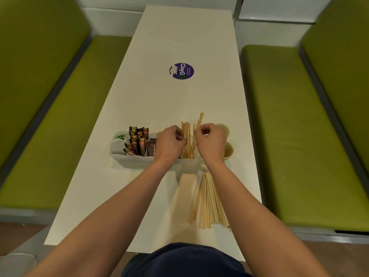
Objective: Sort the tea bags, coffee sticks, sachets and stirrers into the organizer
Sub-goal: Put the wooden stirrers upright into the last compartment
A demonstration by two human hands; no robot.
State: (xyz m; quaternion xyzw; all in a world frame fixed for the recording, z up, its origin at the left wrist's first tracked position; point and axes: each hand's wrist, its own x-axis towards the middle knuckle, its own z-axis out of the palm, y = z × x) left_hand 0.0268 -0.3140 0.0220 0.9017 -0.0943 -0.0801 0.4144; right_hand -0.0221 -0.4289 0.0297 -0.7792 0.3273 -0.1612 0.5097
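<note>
Head cam: your L hand [171,143] & R hand [211,142] are both curled tight, pinching the stirrers [188,140] that stand up in the right end of the white organizer [129,161], w/ coffee sticks [138,141] in its left part & loose stirrers [209,200] flat on the counter [179,37] near you.

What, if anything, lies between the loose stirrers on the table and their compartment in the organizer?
Nothing on the table: the loose stirrers lie right by the organizer. Over the compartment, though, are the left hand and right hand, curled on the upright stirrers already inside.
</note>
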